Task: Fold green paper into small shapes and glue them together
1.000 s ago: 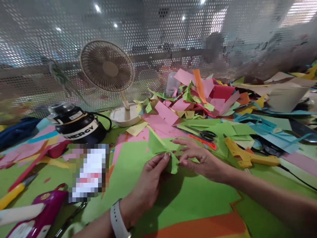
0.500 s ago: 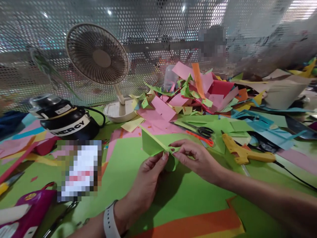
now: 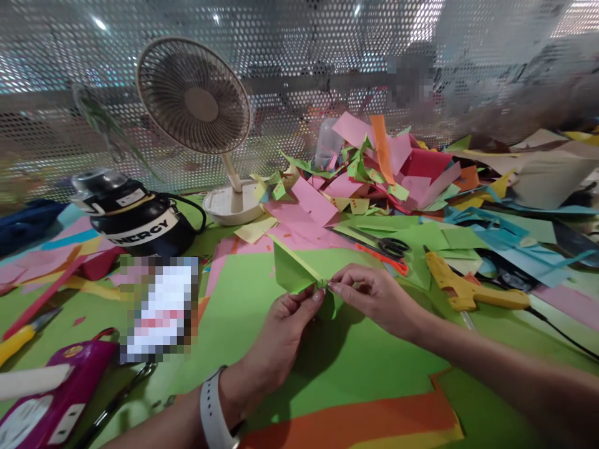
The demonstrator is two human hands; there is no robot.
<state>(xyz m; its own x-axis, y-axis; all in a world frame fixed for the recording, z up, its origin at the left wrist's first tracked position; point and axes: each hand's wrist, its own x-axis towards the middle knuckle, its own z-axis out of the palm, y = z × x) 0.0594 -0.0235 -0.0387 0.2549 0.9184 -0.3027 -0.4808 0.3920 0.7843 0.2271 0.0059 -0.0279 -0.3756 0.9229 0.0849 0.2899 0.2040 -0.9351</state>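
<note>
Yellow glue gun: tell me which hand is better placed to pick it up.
Right, I'd judge: the yellow glue gun lies nearer the right hand. The left hand is farther away, pinching the folded green paper, though the right's fingertips are there too.

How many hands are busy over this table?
2: the left hand, wearing a white band, pinches the folded green paper; the right hand meets it at the paper's gathered point. Others beyond the mesh would be too blurred to tell.

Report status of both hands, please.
Left hand and right hand pinching folded green paper. Glue gun lying beside right forearm. Scissors beyond right hand.
</note>
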